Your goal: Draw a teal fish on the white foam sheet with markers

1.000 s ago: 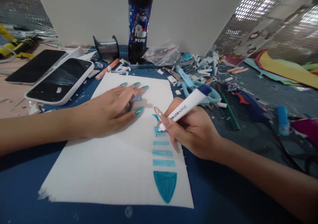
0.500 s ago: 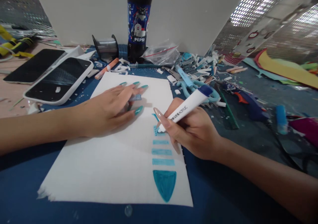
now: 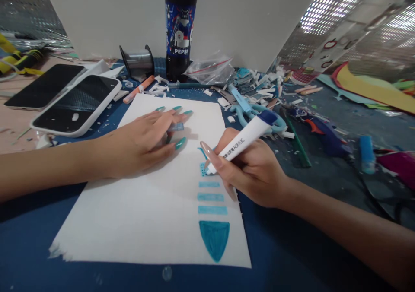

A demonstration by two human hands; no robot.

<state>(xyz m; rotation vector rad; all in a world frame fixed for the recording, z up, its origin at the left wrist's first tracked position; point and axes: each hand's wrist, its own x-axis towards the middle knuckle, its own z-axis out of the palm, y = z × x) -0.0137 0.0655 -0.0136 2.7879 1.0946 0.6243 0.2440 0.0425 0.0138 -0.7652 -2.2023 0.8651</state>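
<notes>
A white sheet of paper (image 3: 136,214) lies on a blue mat. My left hand (image 3: 142,143) rests flat on its upper part with fingers stretched out, a small blue marker cap (image 3: 177,127) under the fingertips. My right hand (image 3: 249,169) grips a white acrylic marker (image 3: 243,141) with a blue end, its tip touching the paper at a dotted teal patch (image 3: 203,169). Below the tip run three teal bars (image 3: 211,197) and a filled teal pointed shape (image 3: 214,239).
Two phones (image 3: 76,104) lie at the left. A Pepsi bottle (image 3: 179,28), a wire spool (image 3: 138,61) and a plastic bag (image 3: 210,69) stand behind the paper. Blue scissors (image 3: 256,112), paper scraps, a glue gun (image 3: 320,132) and coloured sheets (image 3: 369,89) crowd the right.
The marker tip has shifted slightly over the dotted teal patch. My left hand has stayed flat on the paper; the view has drifted a little.
</notes>
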